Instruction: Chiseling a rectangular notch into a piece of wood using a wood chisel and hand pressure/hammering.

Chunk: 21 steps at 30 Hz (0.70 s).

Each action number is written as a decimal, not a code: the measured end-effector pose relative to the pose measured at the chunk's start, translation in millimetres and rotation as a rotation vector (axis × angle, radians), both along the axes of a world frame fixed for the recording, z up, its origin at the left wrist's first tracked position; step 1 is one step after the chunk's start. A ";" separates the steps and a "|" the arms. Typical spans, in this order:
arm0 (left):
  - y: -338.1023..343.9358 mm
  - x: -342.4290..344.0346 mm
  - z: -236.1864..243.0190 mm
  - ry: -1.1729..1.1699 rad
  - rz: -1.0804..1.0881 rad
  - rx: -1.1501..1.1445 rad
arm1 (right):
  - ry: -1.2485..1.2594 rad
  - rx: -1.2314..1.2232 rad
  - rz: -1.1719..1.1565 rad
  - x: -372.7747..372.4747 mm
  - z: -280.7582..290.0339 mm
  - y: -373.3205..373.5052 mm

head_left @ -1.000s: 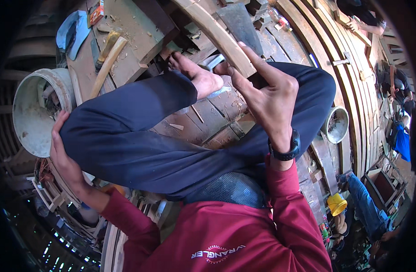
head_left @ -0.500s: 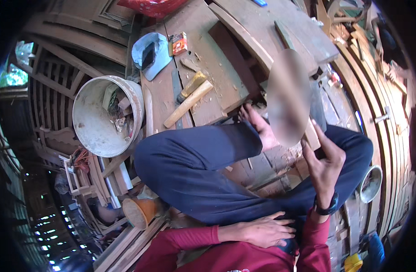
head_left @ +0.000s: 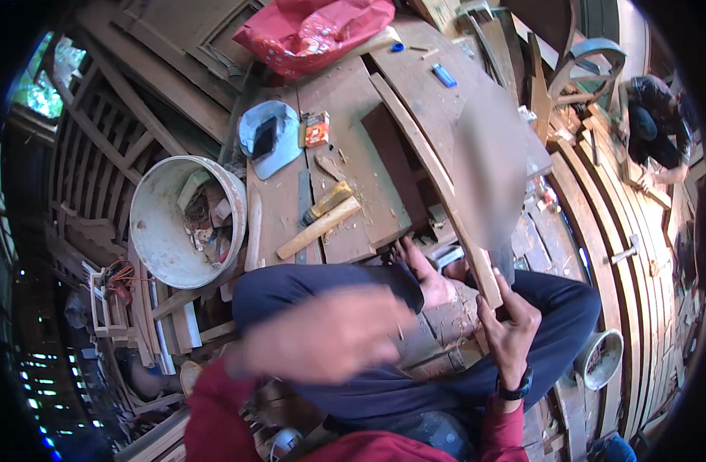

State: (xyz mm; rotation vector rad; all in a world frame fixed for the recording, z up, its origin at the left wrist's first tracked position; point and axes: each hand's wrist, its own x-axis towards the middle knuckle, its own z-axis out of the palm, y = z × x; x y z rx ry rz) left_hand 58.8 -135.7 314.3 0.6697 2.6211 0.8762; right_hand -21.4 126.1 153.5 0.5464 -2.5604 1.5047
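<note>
My right hand (head_left: 509,327) grips the lower end of a long, slightly curved wooden bar (head_left: 438,185), which slants up over a plank platform (head_left: 337,115). My left hand (head_left: 330,331) is smeared by motion above my crossed legs, its fingers indistinct. Beside the bar is my bare foot (head_left: 434,286). A tool with a worn yellow handle (head_left: 330,199) and a wooden rod (head_left: 318,227) lie among shavings on the platform, near a light blue cap (head_left: 280,158) with a dark phone inside and a small orange-white box (head_left: 316,127). A greyed blur hides the area right of the bar.
A white bucket (head_left: 149,223) of scraps stands left, a smaller pail (head_left: 599,358) right. A red bag (head_left: 314,31) and blue lighter (head_left: 444,75) are at the back. A co-worker (head_left: 653,131) crouches at upper right by long boards (head_left: 615,200) and a hammer (head_left: 622,250).
My left hand left the knee for my lap, then rose over my legs. The view swung left and forward, bringing more platform in. My right hand stayed on the bar.
</note>
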 end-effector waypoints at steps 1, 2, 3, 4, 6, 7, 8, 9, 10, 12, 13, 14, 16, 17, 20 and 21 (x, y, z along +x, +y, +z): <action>-20.2 -25.6 21.0 -0.233 0.253 0.087 | -0.005 0.044 -0.006 1.0 -0.9 0.9; -51.9 -44.7 25.5 0.042 0.218 -0.165 | -0.014 0.026 -0.002 2.8 0.7 -4.3; -83.8 -72.3 15.1 -0.025 0.394 -0.030 | -0.022 0.022 -0.007 5.1 0.6 -6.8; -112.6 -102.8 2.6 -0.016 0.528 -0.064 | -0.002 0.010 -0.020 6.3 -0.4 -6.7; -187.2 -141.3 -29.2 0.243 0.683 -0.337 | 0.014 -0.016 -0.013 9.5 -1.6 -11.9; -235.4 -150.9 -53.7 0.313 0.808 -0.483 | 0.007 -0.001 -0.005 12.3 -1.9 -12.5; -276.8 -156.0 -74.7 0.381 0.932 -0.625 | 0.013 0.000 0.001 14.7 -1.6 -13.7; -296.2 -160.9 -95.7 0.274 1.107 -0.635 | -0.017 0.033 -0.004 16.2 -1.9 -11.3; -310.4 -161.9 -115.9 0.156 1.277 -0.637 | -0.032 0.035 -0.009 17.9 -2.0 -10.5; -335.3 -151.8 -149.5 -0.102 1.274 -0.722 | -0.034 0.057 0.001 17.1 -1.1 -9.3; -327.6 -155.5 -156.2 -0.097 1.262 -0.704 | -0.044 0.056 0.004 16.5 -0.5 -8.1; -319.9 -154.2 -157.1 -0.126 1.252 -0.718 | -0.054 0.051 0.006 16.1 -0.3 -7.7; -310.4 -153.9 -148.6 -0.153 1.255 -0.728 | -0.056 0.046 0.017 12.8 4.8 -7.0; -304.7 -154.2 -145.2 -0.180 1.262 -0.710 | -0.106 0.040 0.013 11.8 11.2 -6.2; -296.0 -151.1 -145.5 0.004 1.262 -0.779 | -0.164 0.017 0.008 9.0 16.7 -7.9; -298.0 -144.3 -153.2 0.214 1.208 -0.875 | -0.181 0.003 -0.006 9.4 17.0 -8.4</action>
